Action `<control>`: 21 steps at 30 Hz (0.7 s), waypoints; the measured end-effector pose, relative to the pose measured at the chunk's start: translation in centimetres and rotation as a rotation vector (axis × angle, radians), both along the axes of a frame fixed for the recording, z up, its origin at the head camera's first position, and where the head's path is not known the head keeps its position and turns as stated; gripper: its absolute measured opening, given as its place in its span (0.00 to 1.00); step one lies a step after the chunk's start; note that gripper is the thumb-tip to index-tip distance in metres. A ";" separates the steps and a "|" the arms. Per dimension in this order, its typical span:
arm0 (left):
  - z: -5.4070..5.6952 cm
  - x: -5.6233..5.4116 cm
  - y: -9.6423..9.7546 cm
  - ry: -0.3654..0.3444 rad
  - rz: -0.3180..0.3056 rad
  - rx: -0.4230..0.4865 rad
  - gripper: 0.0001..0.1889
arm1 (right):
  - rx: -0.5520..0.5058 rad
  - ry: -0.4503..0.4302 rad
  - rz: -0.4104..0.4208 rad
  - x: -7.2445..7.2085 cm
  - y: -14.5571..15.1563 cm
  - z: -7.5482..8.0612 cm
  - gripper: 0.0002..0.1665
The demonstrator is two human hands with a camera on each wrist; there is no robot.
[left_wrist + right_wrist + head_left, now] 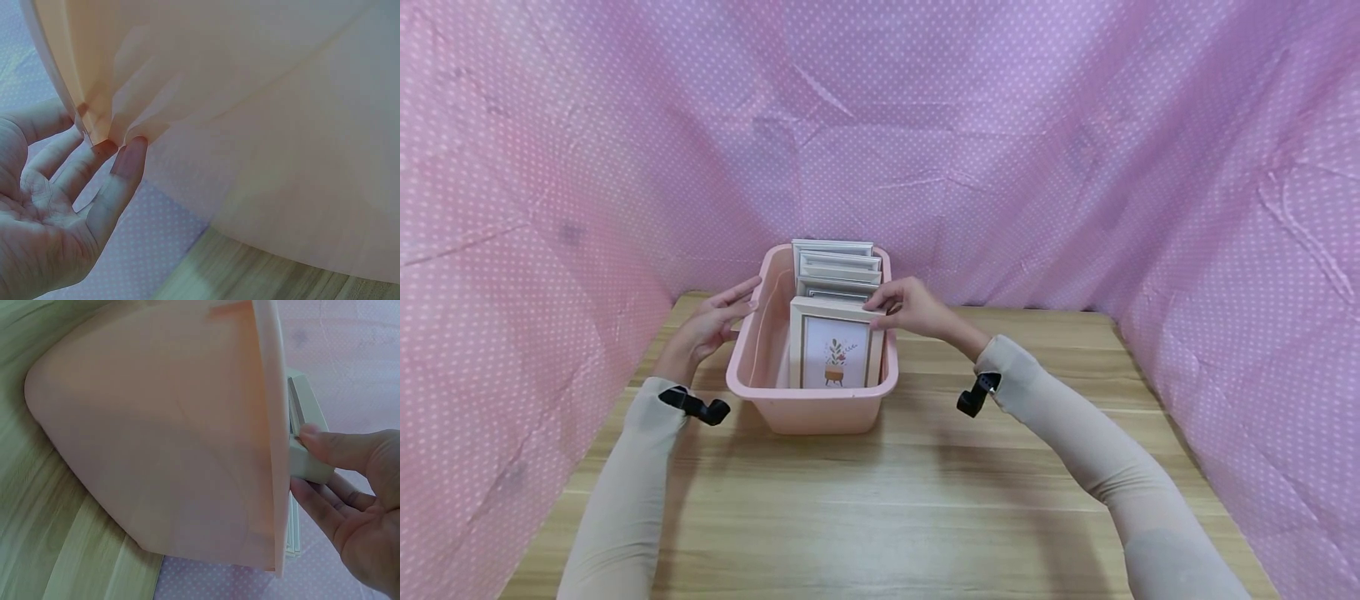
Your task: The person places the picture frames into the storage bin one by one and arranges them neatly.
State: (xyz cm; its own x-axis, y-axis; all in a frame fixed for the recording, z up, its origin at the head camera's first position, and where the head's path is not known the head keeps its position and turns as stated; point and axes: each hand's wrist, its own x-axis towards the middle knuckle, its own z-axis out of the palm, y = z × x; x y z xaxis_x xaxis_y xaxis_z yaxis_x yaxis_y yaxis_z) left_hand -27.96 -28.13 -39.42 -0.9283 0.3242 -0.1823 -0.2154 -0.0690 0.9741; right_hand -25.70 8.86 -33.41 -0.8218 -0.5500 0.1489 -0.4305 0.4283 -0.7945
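Note:
A picture frame point(837, 343) with a pale wooden border and a potted-plant print leans upright at the front of the frames in a pink basin point(816, 410). My right hand point(910, 307) pinches its upper right corner. In the right wrist view, thumb and fingers are on either side of the frame's corner point(309, 464), just past the basin's rim. On the other side, my left hand point(706, 325) touches the basin at its left rim, fingers nearly straight. The left wrist view has its fingertips point(132, 156) against the basin's outer wall, below the rim.
Several white frames point(838, 262) stand in a row behind the front one, toward the basin's right side. The basin sits on a wooden table point(880, 517). Pink dotted cloth point(985, 150) hangs around the back and sides.

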 end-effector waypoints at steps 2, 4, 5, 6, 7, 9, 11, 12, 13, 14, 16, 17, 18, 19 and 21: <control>0.0 0.0 0.0 0.000 0.000 0.000 0.34 | 0.023 0.012 0.015 -0.1 0.0 -0.1 0.13; 0.0 0.0 0.0 0.002 -0.001 0.000 0.34 | 0.039 0.023 0.025 -0.2 0.1 -0.1 0.13; 0.0 0.0 0.0 0.004 -0.002 0.000 0.34 | 0.050 0.034 0.030 -0.2 0.0 -0.2 0.13; 0.0 0.0 0.0 0.005 -0.002 0.000 0.34 | 0.057 0.043 0.036 -0.2 0.0 -0.2 0.13; 0.0 0.0 0.0 0.006 -0.002 0.001 0.34 | 0.063 0.049 0.042 -0.2 -0.1 -0.2 0.13; -0.1 -0.1 0.0 0.006 -0.004 0.005 0.34 | 0.079 0.060 0.055 -0.2 -0.2 -0.3 0.14; -0.1 -0.1 -0.1 0.007 -0.004 0.006 0.34 | 0.097 0.073 0.069 -0.3 -0.4 -0.4 0.14; -0.1 -0.1 -0.1 0.006 -0.003 0.005 0.34 | 0.103 0.074 0.073 -0.3 -0.5 -0.4 0.14; -0.1 -0.1 -0.1 0.006 -0.002 0.004 0.34 | 0.111 0.078 0.074 -0.3 -0.6 -0.4 0.14; -0.1 -0.1 -0.1 0.007 -0.001 0.003 0.34 | 0.117 0.081 0.072 -0.3 -0.6 -0.4 0.14; -0.1 -0.1 -0.1 0.007 0.000 -0.001 0.34 | 0.128 0.089 0.067 -0.3 -0.7 -0.5 0.15; -0.1 -0.1 0.0 0.008 -0.001 -0.002 0.34 | 0.139 0.098 0.064 -0.3 -0.8 -0.5 0.15; -0.1 -0.1 0.0 0.007 -0.002 -0.002 0.34 | 0.155 0.106 0.062 -0.3 -0.8 -0.5 0.15; -0.1 -0.1 0.0 0.007 -0.004 -0.003 0.34 | 0.172 0.112 0.062 -0.3 -0.9 -0.5 0.14; -0.1 -0.2 0.0 0.004 -0.006 -0.003 0.35 | 0.211 0.124 0.062 -0.3 -1.0 -0.5 0.14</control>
State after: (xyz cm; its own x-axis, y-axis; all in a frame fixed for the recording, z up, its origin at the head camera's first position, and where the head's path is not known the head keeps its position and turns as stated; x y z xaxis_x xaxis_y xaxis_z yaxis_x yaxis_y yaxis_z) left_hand -28.13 -28.16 -39.50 -0.9269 0.3292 -0.1802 -0.2124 -0.0643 0.9751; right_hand -25.98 7.83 -33.86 -0.7681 -0.6284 0.1232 -0.5499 0.5487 -0.6298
